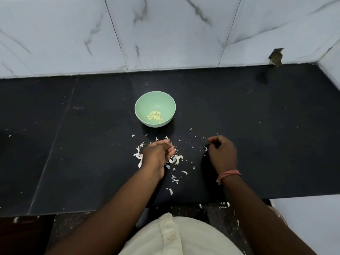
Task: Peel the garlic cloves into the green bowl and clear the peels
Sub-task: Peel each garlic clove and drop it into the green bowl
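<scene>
plenty of peels [175, 159] lie just under my left hand [159, 150], fingers curled over them; right hand [221, 150] pinches a scrap; green bowl [155, 108] beyond holds cloves [155, 115]. i'd sweep inward, gathering strays.

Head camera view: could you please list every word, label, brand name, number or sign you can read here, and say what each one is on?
None: no readable text shows anywhere in this view.
The green bowl is plain, with no mark or brand visible.
The black countertop and the marbled wall tiles carry only veins, specks and scuffs, no lettering.
The pale shirt and the pink wrist thread bear no writing.
</scene>
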`<state>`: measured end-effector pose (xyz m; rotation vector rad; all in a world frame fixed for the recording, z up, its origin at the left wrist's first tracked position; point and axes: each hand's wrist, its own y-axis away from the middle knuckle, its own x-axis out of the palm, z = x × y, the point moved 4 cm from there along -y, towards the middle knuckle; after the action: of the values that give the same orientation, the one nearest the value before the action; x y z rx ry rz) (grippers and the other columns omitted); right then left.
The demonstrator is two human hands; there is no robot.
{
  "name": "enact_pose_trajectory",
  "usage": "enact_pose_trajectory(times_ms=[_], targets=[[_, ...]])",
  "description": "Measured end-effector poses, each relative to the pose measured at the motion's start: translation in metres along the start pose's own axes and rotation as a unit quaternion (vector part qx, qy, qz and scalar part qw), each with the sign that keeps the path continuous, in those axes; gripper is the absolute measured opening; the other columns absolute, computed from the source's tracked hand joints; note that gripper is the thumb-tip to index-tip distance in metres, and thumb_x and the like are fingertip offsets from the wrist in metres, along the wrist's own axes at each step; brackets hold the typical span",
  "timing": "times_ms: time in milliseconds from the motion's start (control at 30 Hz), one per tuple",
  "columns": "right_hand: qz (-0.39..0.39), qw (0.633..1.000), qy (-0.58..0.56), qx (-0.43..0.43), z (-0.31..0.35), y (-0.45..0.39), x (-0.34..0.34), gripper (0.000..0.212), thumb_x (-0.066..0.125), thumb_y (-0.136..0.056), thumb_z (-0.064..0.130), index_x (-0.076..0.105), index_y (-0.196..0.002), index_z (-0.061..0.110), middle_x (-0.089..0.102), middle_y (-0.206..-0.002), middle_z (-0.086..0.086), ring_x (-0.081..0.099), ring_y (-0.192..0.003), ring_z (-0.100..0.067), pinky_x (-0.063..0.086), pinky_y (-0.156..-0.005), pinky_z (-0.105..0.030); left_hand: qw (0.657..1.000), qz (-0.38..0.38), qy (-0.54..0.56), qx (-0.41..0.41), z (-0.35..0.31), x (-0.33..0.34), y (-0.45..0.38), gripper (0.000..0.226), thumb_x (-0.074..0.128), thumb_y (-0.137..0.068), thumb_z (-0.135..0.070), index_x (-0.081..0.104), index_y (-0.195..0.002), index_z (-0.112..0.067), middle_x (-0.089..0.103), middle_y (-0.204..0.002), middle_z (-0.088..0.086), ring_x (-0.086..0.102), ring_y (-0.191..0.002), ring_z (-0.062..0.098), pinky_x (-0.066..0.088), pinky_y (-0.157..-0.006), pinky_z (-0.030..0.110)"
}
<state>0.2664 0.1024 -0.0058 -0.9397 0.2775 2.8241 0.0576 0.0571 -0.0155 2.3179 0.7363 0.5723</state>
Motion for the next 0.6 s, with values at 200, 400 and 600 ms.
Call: enact_pose_trajectory(times_ms=[200, 400, 600], targets=[[0.092, 0.972, 0.167, -0.136, 0.013, 0.000, 0.018, 0.020, 0.058, -0.090, -0.001, 0.076, -0.097, 0.004, 0.070, -0.102, -0.015, 0.065, -0.096, -0.031, 0.047, -0.084, -0.033, 1.000, 0.019, -0.012, 0.002, 0.003, 0.005, 0.002, 0.010, 0.059, -0.094, 0.005, 0.067, -0.092, 0.000, 0.067, -0.082, 0.013, 0.065, -0.068, 0.018, 0.060, -0.066, 0.023], [0.112, 0.942, 0.283, -0.139, 0.021, 0.007, 0.031, 0.018, 0.049, -0.095, 0.003, 0.064, -0.106, 0.003, 0.061, -0.112, -0.014, 0.060, -0.100, -0.034, 0.044, -0.080, -0.034, 0.999, 0.041, -0.016, 0.002, 0.005, 0.001, 0.003, 0.012, 0.059, -0.095, 0.003, 0.070, -0.094, -0.002, 0.071, -0.081, 0.012, 0.068, -0.069, 0.017, 0.061, -0.066, 0.023], [0.119, 0.989, 0.051, -0.065, 0.031, 0.015, 0.043, 0.009, 0.062, -0.091, 0.005, 0.069, -0.096, 0.009, 0.070, -0.091, -0.003, 0.065, -0.083, -0.020, 0.049, -0.076, -0.028, 0.993, 0.084, -0.081, 0.018, 0.006, 0.011, 0.009, 0.012, 0.060, -0.094, 0.004, 0.070, -0.099, -0.002, 0.069, -0.081, 0.010, 0.065, -0.068, 0.014, 0.059, -0.064, 0.020]])
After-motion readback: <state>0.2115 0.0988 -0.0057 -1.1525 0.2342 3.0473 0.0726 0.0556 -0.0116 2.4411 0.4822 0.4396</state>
